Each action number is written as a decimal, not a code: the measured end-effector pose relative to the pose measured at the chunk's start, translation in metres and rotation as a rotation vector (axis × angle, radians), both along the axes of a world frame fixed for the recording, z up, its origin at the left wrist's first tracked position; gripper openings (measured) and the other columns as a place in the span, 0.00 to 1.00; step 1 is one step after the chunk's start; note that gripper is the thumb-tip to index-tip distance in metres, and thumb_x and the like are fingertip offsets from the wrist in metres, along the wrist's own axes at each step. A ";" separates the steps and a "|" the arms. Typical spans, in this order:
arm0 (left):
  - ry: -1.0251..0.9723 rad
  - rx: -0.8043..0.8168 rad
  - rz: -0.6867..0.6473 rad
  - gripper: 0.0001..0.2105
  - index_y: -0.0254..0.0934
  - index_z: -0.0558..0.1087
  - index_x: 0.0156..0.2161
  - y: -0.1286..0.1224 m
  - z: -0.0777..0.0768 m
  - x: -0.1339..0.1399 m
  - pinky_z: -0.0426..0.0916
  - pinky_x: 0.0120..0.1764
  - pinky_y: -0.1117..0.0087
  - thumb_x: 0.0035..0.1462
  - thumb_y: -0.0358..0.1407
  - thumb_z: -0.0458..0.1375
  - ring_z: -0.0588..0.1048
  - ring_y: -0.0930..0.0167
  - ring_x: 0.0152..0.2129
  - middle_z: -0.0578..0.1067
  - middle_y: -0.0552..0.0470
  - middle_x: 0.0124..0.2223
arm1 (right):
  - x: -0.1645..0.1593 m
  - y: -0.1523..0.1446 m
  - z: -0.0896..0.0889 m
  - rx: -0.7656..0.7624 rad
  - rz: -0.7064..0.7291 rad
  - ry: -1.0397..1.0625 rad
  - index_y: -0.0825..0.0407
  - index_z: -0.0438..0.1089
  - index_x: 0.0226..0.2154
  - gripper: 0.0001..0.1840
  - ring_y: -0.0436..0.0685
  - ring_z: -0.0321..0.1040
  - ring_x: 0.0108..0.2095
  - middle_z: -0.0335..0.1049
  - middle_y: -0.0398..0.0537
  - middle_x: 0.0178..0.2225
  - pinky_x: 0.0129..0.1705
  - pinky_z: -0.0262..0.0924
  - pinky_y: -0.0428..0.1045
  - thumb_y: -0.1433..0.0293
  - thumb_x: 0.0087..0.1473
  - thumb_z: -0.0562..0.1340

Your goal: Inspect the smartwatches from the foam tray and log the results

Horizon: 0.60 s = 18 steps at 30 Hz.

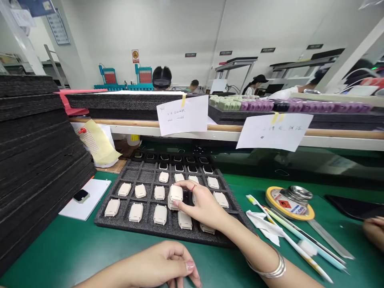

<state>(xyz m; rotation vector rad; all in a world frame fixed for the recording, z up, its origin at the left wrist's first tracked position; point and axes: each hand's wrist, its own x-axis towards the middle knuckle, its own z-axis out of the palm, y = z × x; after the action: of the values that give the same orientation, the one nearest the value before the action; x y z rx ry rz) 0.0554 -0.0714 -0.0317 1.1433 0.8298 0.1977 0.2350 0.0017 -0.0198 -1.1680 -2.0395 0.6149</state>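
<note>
My right hand (202, 202) reaches over a black foam tray (120, 221), thumb and fingers closed on a cream smartwatch case (175, 193). A second case seems to sit right beneath it, though I cannot tell whether it is gripped too. Around it, more cream cases such as this one (160, 214) lie back side up in the tray's compartments. At the far rows, watches with dark screens (193, 168) face up. My left hand (168, 260) hovers or rests before the tray's front edge, fingers loosely bent and apart, with nothing visible in them.
Tall stacked black foam trays (33, 160) stand left. One watch (81, 195) lies on white paper (96, 192). On the right are a tape roll with a metal-topped container (292, 200), brushes (294, 240) and tissue (265, 226). A shelf (222, 132) spans behind; another person's hand (375, 230) shows far right.
</note>
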 end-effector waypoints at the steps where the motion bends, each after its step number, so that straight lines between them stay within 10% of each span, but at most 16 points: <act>1: -0.004 -0.002 -0.004 0.25 0.34 0.68 0.32 0.000 -0.001 0.000 0.61 0.26 0.75 0.48 0.57 0.62 0.68 0.78 0.22 0.79 0.44 0.40 | 0.000 0.001 -0.001 -0.002 0.007 0.008 0.50 0.69 0.47 0.20 0.62 0.70 0.48 0.74 0.51 0.47 0.53 0.62 0.58 0.66 0.51 0.66; 8: 0.019 0.000 -0.007 0.25 0.34 0.69 0.33 0.005 -0.003 -0.003 0.58 0.25 0.75 0.47 0.57 0.62 0.65 0.80 0.19 0.79 0.47 0.38 | 0.009 0.011 -0.003 0.004 -0.015 0.128 0.49 0.66 0.54 0.23 0.60 0.69 0.52 0.71 0.52 0.53 0.56 0.62 0.57 0.62 0.56 0.64; 12: 0.064 0.049 -0.028 0.24 0.35 0.69 0.34 0.008 -0.002 -0.003 0.58 0.25 0.75 0.49 0.57 0.62 0.68 0.78 0.21 0.79 0.48 0.37 | 0.021 0.029 -0.014 -0.037 -0.099 0.130 0.53 0.71 0.41 0.17 0.54 0.73 0.37 0.75 0.49 0.37 0.41 0.69 0.51 0.63 0.68 0.50; 18: 0.143 0.198 -0.085 0.22 0.34 0.72 0.37 0.008 0.003 0.000 0.59 0.25 0.76 0.51 0.54 0.63 0.65 0.79 0.20 0.77 0.50 0.35 | 0.027 0.036 -0.032 -0.080 -0.094 -0.082 0.56 0.71 0.34 0.12 0.50 0.71 0.31 0.72 0.43 0.32 0.36 0.69 0.50 0.64 0.63 0.62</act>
<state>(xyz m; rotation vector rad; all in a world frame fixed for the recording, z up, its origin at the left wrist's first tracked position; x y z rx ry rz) 0.0550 -0.0635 -0.0287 1.3886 0.9005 0.1302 0.2623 0.0380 -0.0515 -1.3478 -2.0313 0.6164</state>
